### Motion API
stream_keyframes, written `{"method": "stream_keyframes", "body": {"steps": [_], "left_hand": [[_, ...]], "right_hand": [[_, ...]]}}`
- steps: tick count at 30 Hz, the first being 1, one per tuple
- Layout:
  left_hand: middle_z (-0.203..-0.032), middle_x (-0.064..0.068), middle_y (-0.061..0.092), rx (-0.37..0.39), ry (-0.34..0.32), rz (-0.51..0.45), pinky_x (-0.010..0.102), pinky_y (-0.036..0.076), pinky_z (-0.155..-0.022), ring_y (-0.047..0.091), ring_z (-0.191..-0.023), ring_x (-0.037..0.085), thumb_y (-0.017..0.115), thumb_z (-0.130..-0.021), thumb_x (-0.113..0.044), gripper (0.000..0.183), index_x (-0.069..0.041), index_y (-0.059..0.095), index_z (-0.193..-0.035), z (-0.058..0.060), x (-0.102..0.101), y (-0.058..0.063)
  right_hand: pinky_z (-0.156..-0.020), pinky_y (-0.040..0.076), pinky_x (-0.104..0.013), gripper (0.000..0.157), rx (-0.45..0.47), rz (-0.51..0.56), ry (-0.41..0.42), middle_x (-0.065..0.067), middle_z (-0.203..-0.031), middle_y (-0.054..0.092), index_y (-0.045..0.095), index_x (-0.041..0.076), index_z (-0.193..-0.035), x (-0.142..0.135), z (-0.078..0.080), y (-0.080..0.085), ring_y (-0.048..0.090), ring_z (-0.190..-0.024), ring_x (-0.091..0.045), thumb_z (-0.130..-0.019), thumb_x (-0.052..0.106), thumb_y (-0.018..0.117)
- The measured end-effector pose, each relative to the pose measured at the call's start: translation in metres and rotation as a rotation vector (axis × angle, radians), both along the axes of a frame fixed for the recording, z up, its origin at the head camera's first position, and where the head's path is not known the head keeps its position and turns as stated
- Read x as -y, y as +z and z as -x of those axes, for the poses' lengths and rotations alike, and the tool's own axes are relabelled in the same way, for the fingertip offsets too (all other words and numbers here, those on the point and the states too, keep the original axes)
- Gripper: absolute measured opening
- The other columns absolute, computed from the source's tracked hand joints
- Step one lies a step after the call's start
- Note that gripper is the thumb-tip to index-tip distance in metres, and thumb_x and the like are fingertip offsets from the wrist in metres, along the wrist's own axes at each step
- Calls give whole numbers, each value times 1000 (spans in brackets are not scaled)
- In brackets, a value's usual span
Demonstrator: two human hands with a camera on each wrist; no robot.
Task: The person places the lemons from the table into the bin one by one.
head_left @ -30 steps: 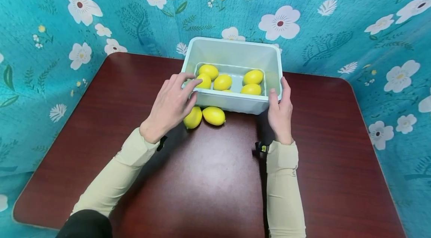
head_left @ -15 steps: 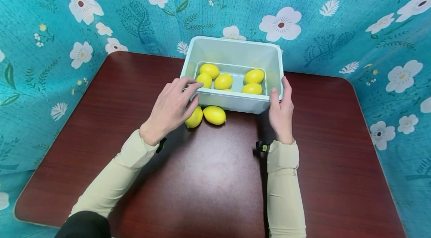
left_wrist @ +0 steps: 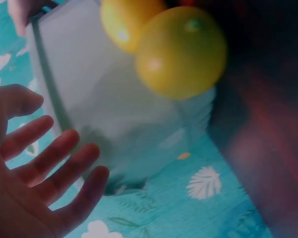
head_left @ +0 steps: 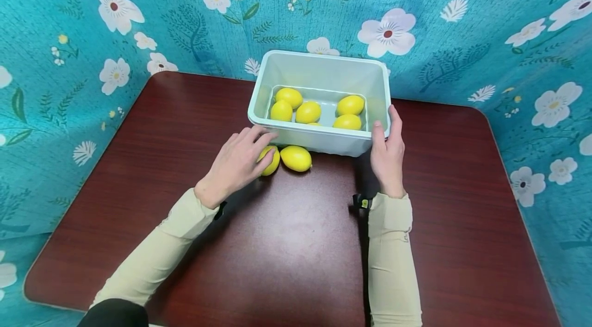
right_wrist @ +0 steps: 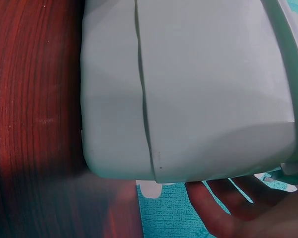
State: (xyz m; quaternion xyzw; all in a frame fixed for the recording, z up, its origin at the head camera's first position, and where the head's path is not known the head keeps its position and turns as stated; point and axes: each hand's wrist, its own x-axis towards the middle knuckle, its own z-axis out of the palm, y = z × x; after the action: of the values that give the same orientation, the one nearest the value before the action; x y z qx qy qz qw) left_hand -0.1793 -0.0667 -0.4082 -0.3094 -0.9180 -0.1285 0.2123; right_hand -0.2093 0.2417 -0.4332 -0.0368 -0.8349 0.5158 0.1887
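Observation:
A pale mint plastic bin [head_left: 324, 139] stands at the back of the table with several lemons [head_left: 350, 105] inside. In front of it, two more lemons lie side by side on the tabletop: a left one [head_left: 274, 165] and a right one [head_left: 296, 158]. My left hand [head_left: 233, 165] hovers over the left lemon and partly covers it in the head view. In the left wrist view its fingers [left_wrist: 69, 168] are spread and relaxed with nothing in them, apart from the lemon [left_wrist: 181, 54]. My right hand [head_left: 389, 165] grips the bin's right end, thumb at the rim, fingers along the outside.
The dark red-brown wooden table [head_left: 444, 244] has rounded back corners. A turquoise flowered cloth [head_left: 296, 3] hangs close behind the bin and along both sides. Straps with small devices [head_left: 362, 202] sit at the wrists.
My left hand has come down from the bin's front left rim towards the left lemon on the table. The right hand keeps its grip on the bin, which has stayed in place.

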Motion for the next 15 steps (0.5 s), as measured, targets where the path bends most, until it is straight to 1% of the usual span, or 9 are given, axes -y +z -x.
{"method": "stream_keyframes", "body": {"steps": [4, 7, 11, 15], "left_hand": [[-106, 5, 53, 44, 21, 68, 34, 42, -62, 50, -85, 22, 52, -87, -30, 34, -11, 55, -115, 0, 1, -13], [-107, 5, 53, 75, 32, 102, 34, 42, -62, 50, -85, 22, 53, -87, -33, 36, -13, 53, -118, 0, -1, -21], [-107, 6, 51, 119, 50, 115, 34, 41, -61, 49, -84, 22, 54, -87, -34, 38, -13, 52, -119, 0, -2, -29], [-108, 6, 50, 145, 61, 130, 34, 41, -60, 49, -83, 22, 55, -86, -35, 40, -12, 51, -119, 0, -3, -35]], "right_hand": [[-104, 29, -39, 53, 14, 23, 13, 9, -143, 31, 24, 25, -141, 1, -2, 4, 34, -127, -14, -93, 38, 41], [-104, 29, -41, 52, 19, 48, 22, 4, -144, 31, 24, 20, -142, 5, -8, 14, 33, -128, -18, -94, 32, 41], [-104, 28, -41, 52, 24, 51, 20, -3, -144, 31, 24, 14, -142, 12, -15, 27, 33, -128, -21, -95, 28, 40], [-105, 28, -41, 51, 26, 41, 18, -5, -144, 31, 24, 12, -141, 15, -18, 31, 33, -128, -22, -95, 26, 40]]}}
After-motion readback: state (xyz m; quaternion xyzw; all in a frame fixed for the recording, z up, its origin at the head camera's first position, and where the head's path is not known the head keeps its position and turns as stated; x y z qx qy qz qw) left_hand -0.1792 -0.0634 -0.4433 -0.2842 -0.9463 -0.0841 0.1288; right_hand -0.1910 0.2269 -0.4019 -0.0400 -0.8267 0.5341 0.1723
